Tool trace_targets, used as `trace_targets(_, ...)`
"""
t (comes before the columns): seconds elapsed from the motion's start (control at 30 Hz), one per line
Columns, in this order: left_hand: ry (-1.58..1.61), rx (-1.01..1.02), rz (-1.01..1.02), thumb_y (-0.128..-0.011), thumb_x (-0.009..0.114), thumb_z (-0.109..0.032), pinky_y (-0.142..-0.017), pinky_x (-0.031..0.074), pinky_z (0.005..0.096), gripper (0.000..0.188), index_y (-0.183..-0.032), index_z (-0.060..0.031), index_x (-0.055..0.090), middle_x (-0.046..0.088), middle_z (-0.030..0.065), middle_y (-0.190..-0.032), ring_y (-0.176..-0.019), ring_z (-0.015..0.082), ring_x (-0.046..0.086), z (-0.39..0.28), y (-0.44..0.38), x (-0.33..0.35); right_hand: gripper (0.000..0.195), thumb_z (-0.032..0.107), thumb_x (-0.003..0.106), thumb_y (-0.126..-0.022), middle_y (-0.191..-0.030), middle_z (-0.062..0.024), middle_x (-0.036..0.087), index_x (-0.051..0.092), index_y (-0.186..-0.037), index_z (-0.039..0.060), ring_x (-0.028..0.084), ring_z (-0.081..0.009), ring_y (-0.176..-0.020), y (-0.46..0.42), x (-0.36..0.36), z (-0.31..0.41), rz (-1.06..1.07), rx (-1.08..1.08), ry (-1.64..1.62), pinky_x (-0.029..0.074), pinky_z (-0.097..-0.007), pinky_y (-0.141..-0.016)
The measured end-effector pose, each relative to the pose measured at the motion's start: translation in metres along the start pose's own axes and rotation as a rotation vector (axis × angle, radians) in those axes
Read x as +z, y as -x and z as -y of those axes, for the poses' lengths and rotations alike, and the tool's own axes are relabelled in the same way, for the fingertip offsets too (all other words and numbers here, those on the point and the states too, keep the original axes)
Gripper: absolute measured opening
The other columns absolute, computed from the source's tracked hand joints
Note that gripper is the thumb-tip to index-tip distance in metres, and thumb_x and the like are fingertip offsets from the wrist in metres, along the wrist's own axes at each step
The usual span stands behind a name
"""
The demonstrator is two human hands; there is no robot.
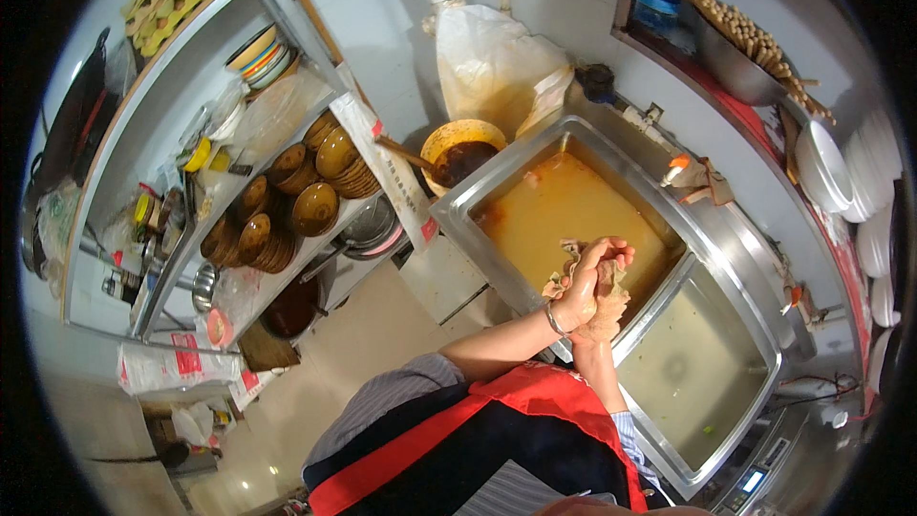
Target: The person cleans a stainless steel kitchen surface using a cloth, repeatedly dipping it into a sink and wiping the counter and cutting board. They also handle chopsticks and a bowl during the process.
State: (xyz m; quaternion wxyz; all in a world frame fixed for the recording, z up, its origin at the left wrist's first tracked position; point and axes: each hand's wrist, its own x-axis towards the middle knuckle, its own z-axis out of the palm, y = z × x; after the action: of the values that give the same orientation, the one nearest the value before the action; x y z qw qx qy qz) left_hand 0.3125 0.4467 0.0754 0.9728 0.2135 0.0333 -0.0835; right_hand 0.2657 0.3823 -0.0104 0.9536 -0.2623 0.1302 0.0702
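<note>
My left hand [582, 292], with a bangle [554, 319] at the wrist, is closed around a wet, brownish cloth [610, 301]. My right hand [600, 333] is pressed against it under the same cloth, which covers most of that hand and hides its fingers. Ragged cloth edges stick out on both sides of the hands. Both hands are above the near rim of a stainless steel sink basin [501, 183], close to the divider. Cloudy orange-brown liquid [573, 201] with reddish patches fills this basin. The second basin [770, 373] holds paler, greyish water [688, 365].
Beyond the sink's left corner stands a yellow bucket [458, 125] of dark liquid, with a wooden handle [405, 153] leaning in it. Stacked brown bowls [315, 209] fill a shelf at left. Orange-handled taps [677, 168] line the wall. White bowls [824, 165] and a metal bowl of chopsticks [745, 36] sit at right.
</note>
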Motion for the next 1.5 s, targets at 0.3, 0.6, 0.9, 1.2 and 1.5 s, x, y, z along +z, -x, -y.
trace_targets(0.3,-0.765,0.219,-0.108,-0.095,0.038,-0.007,-0.094,0.041,0.0302,0.015,-0.099,0.0012,0.051,0.054,0.0091,-0.105,-0.098,0.0152,0.053,-0.021,0.043,-0.039,0.039,0.044,0.039,-0.094,-0.099,-0.008,0.057,0.051,-0.109,0.0099,0.054,-0.0205,-0.093,0.003,0.006,-0.05,0.036,0.171,0.061,0.046,-0.0352,-0.083)
trace_targets(0.6,-0.004,0.063,-0.237,-0.092,0.045,-0.008,-0.107,0.032,0.0322,0.035,-0.124,0.0047,0.046,0.048,0.0137,-0.123,-0.115,0.0214,0.047,-0.046,0.099,-0.062,0.039,0.042,0.038,-0.094,-0.099,-0.0091,0.057,0.05,-0.11,0.0087,0.056,-0.0216,-0.091,-0.015,0.016,-0.069,0.2,0.236,-0.049,0.047,-0.0351,-0.081)
trace_targets(0.9,-1.849,0.369,0.11,-0.085,0.059,-0.025,-0.105,0.024,0.0397,0.086,-0.14,0.0076,0.002,0.029,0.0317,-0.135,-0.127,0.0367,0.033,-0.12,0.115,-0.131,0.029,0.033,0.042,-0.094,-0.092,-0.0089,0.058,0.051,-0.107,0.0081,0.056,-0.0204,-0.085,-0.035,0.005,-0.154,0.019,0.205,0.862,0.046,-0.0348,-0.074)
trace_targets(1.2,-1.648,-0.056,0.082,-0.085,0.055,-0.026,-0.095,0.04,0.0331,0.052,-0.123,0.0078,0.043,0.046,0.0247,-0.127,-0.115,0.0273,0.049,-0.295,0.125,-0.175,0.029,0.033,0.044,-0.09,-0.095,-0.0086,0.052,0.048,-0.107,0.0088,0.052,-0.0231,-0.085,-0.05,0.161,-0.259,0.013,0.561,0.315,0.041,-0.0387,-0.075)
trace_targets(1.5,-0.34,0.54,-0.592,-0.092,0.053,-0.026,-0.086,0.048,0.0352,0.034,-0.119,-0.0068,0.049,0.055,0.0155,-0.118,-0.103,0.0237,0.057,-0.529,0.112,-0.246,0.028,0.029,0.047,-0.089,-0.1,-0.0078,0.048,0.045,-0.109,0.0087,0.049,-0.0231,-0.088,-0.068,0.285,-0.288,0.134,0.648,0.269,0.039,-0.0387,-0.079)
